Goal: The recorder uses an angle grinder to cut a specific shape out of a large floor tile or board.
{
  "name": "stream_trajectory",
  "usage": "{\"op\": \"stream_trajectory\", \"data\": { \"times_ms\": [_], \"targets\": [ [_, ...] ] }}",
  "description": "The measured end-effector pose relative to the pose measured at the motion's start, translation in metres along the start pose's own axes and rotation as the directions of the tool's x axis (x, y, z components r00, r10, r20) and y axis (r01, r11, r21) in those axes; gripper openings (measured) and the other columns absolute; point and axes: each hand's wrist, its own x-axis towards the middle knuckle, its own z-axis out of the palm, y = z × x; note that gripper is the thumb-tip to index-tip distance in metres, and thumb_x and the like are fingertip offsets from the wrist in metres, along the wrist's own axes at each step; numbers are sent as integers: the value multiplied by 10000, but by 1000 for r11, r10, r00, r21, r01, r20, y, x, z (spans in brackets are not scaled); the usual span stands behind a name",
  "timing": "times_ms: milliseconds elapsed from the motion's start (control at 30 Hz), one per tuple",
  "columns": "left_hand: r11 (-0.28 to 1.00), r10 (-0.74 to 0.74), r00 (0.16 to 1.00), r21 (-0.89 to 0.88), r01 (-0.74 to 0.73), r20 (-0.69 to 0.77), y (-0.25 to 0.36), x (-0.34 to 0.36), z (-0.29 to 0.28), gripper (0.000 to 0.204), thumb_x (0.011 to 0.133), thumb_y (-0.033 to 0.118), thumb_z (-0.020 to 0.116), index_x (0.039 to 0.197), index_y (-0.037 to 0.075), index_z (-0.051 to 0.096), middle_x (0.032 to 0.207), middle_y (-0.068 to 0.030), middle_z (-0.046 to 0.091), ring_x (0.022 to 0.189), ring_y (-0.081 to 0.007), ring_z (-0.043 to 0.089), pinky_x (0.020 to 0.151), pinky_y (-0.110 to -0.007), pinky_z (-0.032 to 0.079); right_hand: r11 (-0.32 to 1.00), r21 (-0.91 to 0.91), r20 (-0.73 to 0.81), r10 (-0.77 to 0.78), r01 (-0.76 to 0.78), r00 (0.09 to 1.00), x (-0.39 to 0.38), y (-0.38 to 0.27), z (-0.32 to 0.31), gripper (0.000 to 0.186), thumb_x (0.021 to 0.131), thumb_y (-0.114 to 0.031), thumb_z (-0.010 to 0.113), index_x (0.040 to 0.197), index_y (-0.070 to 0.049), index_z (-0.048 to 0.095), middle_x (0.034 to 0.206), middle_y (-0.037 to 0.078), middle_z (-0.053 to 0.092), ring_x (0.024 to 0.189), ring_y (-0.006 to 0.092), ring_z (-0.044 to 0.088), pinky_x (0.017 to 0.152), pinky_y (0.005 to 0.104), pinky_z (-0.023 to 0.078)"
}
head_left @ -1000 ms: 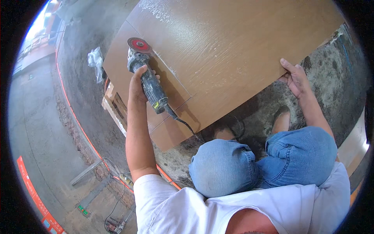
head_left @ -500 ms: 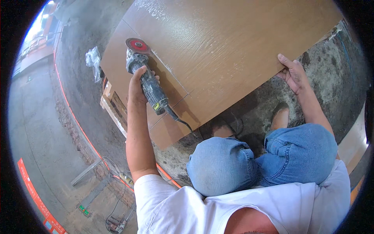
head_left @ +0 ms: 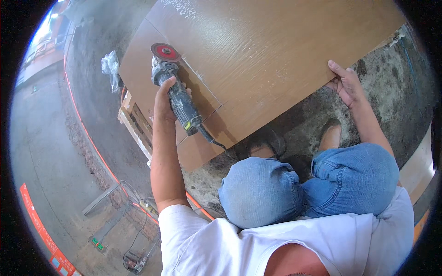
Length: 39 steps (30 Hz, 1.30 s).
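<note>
My left hand (head_left: 165, 99) is wrapped round the dark body of an angle grinder (head_left: 184, 109), thumb on top. The grinder is held over the left part of a large brown slab (head_left: 262, 73), and its shadow falls on the surface beside it. Its red-centred disc (head_left: 165, 52) points away from me; a black cord (head_left: 220, 145) trails from the near end. Thin lines cross the slab near the grinder, with pale dust along one of them. At the slab's right edge, my right hand (head_left: 348, 89) grips with the thumb on top and the other fingers partly hidden beneath.
A wooden frame (head_left: 133, 126) shows under the slab's left end, beside crumpled clear plastic (head_left: 110, 69). An orange hose (head_left: 200, 206) runs behind my left arm. Farther left are a metal bar (head_left: 100, 199), a green level (head_left: 96, 244) and an orange strip (head_left: 41, 225) on the floor.
The grinder has shifted very slightly right, still in my left hand. My right hand keeps its hold on the slab's edge. The view has tilted a little.
</note>
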Motion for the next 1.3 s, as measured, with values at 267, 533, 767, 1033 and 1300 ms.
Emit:
{"op": "stream_trajectory", "data": {
  "times_ms": [267, 533, 767, 1033, 1300],
  "targets": [
    [999, 42, 999, 7, -42, -3, -6, -9, 8, 392, 795, 267, 640, 1022, -12, 486, 815, -138, 594, 672, -266, 647, 558, -382, 566, 999, 30, 25, 21, -22, 999, 2, 0, -2, 429, 863, -198, 651, 1174, 36, 472, 1051, 133, 621, 913, 205, 656, 742, 351, 593],
    [1000, 18, 1000, -14, -18, 4, -12, -15, 3, 383, 798, 259, 636, 1020, -13, 484, 830, -140, 593, 674, -270, 647, 562, -378, 565, 999, 45, -9, 5, -5, 1000, 0, 1, 3, 401, 839, -220, 679, 1124, 19, 529, 1000, 119, 641, 870, 208, 655, 699, 347, 582],
    [999, 50, 999, 11, -50, -15, -17, -28, 13, 384, 801, 268, 633, 1019, -13, 486, 825, -134, 595, 670, -269, 645, 565, -381, 565, 1000, 11, 35, 26, -27, 999, 2, 2, -3, 425, 829, -246, 692, 1133, 3, 531, 1021, 112, 632, 905, 201, 640, 774, 370, 560],
    [999, 47, 998, 16, -46, -29, -20, -29, 15, 369, 805, 270, 626, 1009, -6, 490, 827, -133, 595, 656, -266, 635, 576, -378, 564, 1000, 18, 16, 12, -12, 1000, 3, 3, -4, 436, 854, -223, 663, 1173, 19, 490, 1055, 129, 627, 905, 205, 661, 746, 350, 589],
    [999, 41, 997, 17, -40, -61, -28, -38, 19, 342, 799, 260, 622, 979, -3, 500, 826, -133, 594, 661, -259, 636, 575, -378, 560, 1000, -14, 47, 8, -8, 999, 1, 2, -3, 442, 855, -237, 662, 1177, 11, 488, 1068, 126, 615, 934, 198, 648, 748, 343, 589]
  ]
}}
